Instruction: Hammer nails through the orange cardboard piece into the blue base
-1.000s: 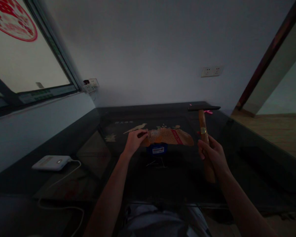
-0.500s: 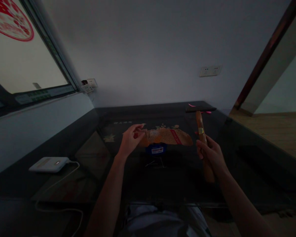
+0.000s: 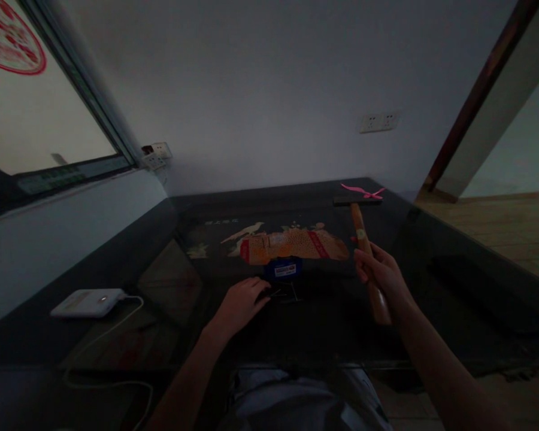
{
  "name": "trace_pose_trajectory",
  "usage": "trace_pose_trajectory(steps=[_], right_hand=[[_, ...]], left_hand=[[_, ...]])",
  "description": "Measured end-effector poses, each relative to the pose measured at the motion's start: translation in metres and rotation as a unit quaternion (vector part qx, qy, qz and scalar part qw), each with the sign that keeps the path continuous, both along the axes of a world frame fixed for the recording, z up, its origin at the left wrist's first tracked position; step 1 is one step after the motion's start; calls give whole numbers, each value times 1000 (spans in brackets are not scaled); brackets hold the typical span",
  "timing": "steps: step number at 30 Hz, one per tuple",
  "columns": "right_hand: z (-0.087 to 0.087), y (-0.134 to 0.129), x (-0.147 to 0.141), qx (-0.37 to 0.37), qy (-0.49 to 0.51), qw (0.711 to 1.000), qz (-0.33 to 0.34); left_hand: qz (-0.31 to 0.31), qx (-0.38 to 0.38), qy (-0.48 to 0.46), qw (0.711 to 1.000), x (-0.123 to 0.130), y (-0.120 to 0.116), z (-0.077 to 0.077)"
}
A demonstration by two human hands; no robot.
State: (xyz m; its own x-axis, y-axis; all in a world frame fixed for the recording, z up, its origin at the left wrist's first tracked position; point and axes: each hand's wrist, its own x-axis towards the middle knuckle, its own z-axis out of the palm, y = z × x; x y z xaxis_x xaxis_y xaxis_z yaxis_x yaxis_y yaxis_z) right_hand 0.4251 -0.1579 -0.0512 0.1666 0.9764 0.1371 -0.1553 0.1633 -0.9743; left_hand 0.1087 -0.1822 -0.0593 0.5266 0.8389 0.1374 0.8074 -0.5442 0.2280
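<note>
My right hand [image 3: 379,272] is wrapped round the wooden handle of a hammer [image 3: 360,230], its dark head up and away from me above the table's right side. Low over the table, my left hand [image 3: 245,302] reaches with thumb and fingers apart, its fingertips beside a few thin nails [image 3: 291,292]; whether they touch one I cannot tell. Just behind the nails is a small blue box [image 3: 285,269] with a white label. Beyond it lies a long, brown speckled piece with rounded ends and red bands [image 3: 291,245].
A white power bank [image 3: 88,303] with a white cable lies on the dark glossy table [image 3: 233,206] at left. Pink ribbon-like strips [image 3: 363,191] are at the far right. A long dark object [image 3: 485,296] lies near the right edge. Sockets [image 3: 379,122] are on the wall behind.
My left hand has come down and nearer, from the brown piece's left end to the nails. The hammer has shifted slightly left in my right hand's grip.
</note>
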Motion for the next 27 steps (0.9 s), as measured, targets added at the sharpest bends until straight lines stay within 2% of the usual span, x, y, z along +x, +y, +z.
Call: trace_pose_trajectory(steps=[3, 9, 15, 18, 21, 27], right_hand=[[-2, 0, 1, -3, 0, 1000, 4], [0, -1, 0, -10, 0, 1000, -2], [0, 0, 0, -12, 7, 1000, -6], [-1, 1, 0, -15, 10, 1000, -5], [-1, 1, 0, -18, 10, 1000, -2], [-1, 0, 0, -19, 7, 1000, -1]], left_hand=[[6, -19, 32, 999, 3, 8, -6], [9, -9, 91, 996, 13, 13, -6], [16, 16, 69, 997, 11, 13, -5], [20, 18, 19, 999, 8, 11, -3], [14, 1, -83, 996, 8, 8, 0], [-7, -48, -278, 959, 11, 3, 7]])
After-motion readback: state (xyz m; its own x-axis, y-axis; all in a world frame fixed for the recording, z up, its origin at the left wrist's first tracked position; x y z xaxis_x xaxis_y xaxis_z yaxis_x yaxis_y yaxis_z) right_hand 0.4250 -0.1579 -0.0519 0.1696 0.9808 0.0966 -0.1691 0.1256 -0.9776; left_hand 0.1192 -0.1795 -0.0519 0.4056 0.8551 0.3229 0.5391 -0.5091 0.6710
